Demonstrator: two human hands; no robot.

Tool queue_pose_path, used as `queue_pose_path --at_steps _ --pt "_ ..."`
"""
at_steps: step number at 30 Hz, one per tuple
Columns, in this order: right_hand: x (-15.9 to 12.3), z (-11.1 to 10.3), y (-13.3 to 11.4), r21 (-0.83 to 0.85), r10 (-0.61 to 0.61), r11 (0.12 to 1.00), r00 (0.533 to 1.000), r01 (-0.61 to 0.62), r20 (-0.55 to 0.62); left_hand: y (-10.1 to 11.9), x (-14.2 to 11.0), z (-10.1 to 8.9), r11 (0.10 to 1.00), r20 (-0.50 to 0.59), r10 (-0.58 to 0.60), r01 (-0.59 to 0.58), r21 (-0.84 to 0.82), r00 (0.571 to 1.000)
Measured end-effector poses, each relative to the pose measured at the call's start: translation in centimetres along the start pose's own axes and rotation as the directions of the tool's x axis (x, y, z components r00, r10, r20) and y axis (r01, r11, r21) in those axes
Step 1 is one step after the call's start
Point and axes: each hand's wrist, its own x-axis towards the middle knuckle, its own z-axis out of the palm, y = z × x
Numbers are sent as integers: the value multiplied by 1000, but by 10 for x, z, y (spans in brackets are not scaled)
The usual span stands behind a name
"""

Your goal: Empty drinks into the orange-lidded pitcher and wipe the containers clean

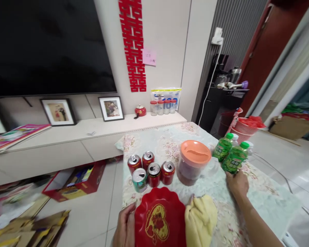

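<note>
At the near edge of the table, my left hand [125,224] grips the left rim of a red scalloped plate [141,212] with a gold heart printed on it. My right hand [238,185] is closed at the lower part of a green drink bottle [235,158], its fingertips partly hidden. Another green bottle [221,148] stands just behind, beside bottles with white caps. A yellow cloth [201,219] lies against the plate's right side. Beyond the plate, several drink cans stand grouped, among them a green can [139,179] and a red can [168,172].
A tub with an orange lid [195,154] stands mid-table on the floral tablecloth [164,137]. Behind runs a white cabinet [103,135] with framed photos and several red-lidded jars. An open red box [74,180] and flattened cardboard [28,230] lie on the floor at left.
</note>
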Motion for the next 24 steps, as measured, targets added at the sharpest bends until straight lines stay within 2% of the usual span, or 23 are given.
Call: queue_pose_path --at_steps 2,5,8,10,11,12,13,15,17,19,22,24 --pt "-1 -2 2 -26 28 999 999 -27 30 0 0 -3 1000 60 -15 16 -22 998" --pt "-10 -6 6 -40 55 998 997 -53 54 -3 -1 -5 995 19 -10 12 -99 1000" --pt "-27 -10 14 -2 49 999 998 -49 47 -5 -2 -8 985 26 -36 40 -171 999" --pt "-41 -12 21 51 30 998 999 -32 23 -3 -1 -11 989 -10 23 -24 -148 1000" --pt "-49 -12 25 84 19 996 1000 -19 9 1 0 -13 989 -30 103 -105 -99 994" --pt "-55 -12 28 118 6 993 1000 -6 -4 7 3 -14 973 -52 223 -226 -38 973" --pt "-61 -12 32 150 -7 989 1000 9 -13 15 6 -13 935 -33 354 -353 34 935" --pt "-71 -12 36 200 -33 979 999 37 -23 40 15 -8 811 44 562 -561 164 826" --pt "-75 -10 37 225 -53 973 998 58 -29 73 26 5 672 113 695 -697 250 710" --pt "-77 -9 36 236 -66 969 997 72 -31 108 39 22 570 239 729 -763 305 641" --pt "-76 -7 34 246 -80 966 997 83 -25 152 56 48 476 479 622 -784 398 620" --pt "-74 -7 34 246 -86 965 996 87 -13 169 64 61 389 612 515 -800 457 600"
